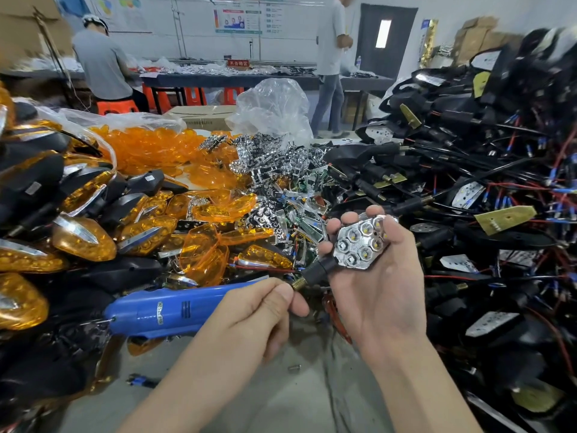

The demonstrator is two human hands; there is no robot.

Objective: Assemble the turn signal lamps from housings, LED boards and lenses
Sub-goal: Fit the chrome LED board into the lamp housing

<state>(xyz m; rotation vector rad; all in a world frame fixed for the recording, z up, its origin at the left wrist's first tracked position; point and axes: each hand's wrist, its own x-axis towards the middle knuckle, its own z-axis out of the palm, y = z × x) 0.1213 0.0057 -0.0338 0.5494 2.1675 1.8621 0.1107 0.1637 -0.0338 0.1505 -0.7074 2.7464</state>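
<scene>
At centre right of my head view, the right hand (384, 295) lies palm up, fingers curled round a lamp housing (320, 270) whose chrome reflector (359, 245) with its LEDs faces me. The left hand (253, 310) pinches the brass threaded end (298, 284) of the housing's black stem between thumb and forefinger. A blue electric screwdriver (168, 310) lies on the grey table (296, 398) just behind the left hand. Orange lenses (150, 145) are heaped at back left, loose reflectors (274, 170) in the middle, wired black housings (468, 170) on the right, and finished lamps (84, 239) on the left. One loose screw (294, 367) rests between my forearms.
</scene>
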